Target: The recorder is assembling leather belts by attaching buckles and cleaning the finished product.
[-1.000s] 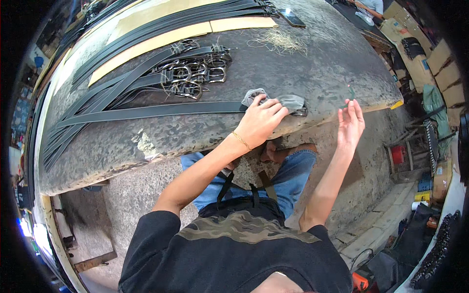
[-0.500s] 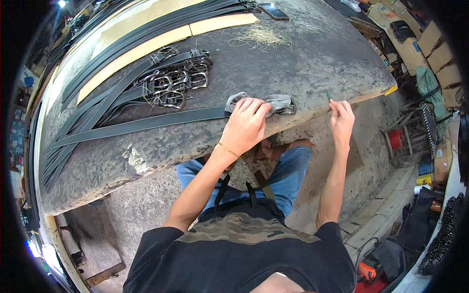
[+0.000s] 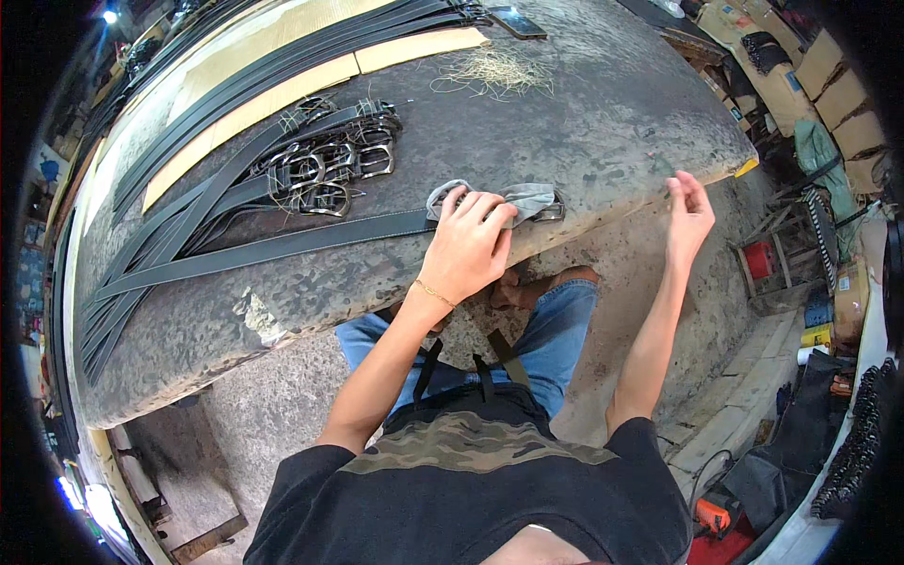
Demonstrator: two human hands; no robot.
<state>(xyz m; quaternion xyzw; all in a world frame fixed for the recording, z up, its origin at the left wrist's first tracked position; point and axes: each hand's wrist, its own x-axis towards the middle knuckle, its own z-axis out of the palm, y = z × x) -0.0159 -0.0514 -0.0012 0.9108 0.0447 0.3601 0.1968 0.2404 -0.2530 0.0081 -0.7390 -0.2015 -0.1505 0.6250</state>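
Observation:
A black leather belt (image 3: 282, 242) with light edge stitching lies along the near side of the table, its metal buckle (image 3: 557, 207) at the right end. My left hand (image 3: 468, 240) presses down near that end, its fingers curled over a grey cloth (image 3: 529, 199) bunched on the belt. Out to the right, just past the table's edge, I hold up my right hand (image 3: 692, 217). Its fingers are drawn together at the tips; whatever they pinch is too small to make out.
More black belts with metal buckles (image 3: 325, 169) are piled at left. Behind them lie cardboard strips (image 3: 424, 49), a tangle of pale thread (image 3: 499, 73) and a phone (image 3: 518, 23). The dark table's worn front edge (image 3: 603, 221) runs above my knees; a red-seated stool (image 3: 756, 262) stands at right.
My right hand has moved to the right, away from the buckle end. My left hand stays on the cloth and belt. The view has shifted slightly.

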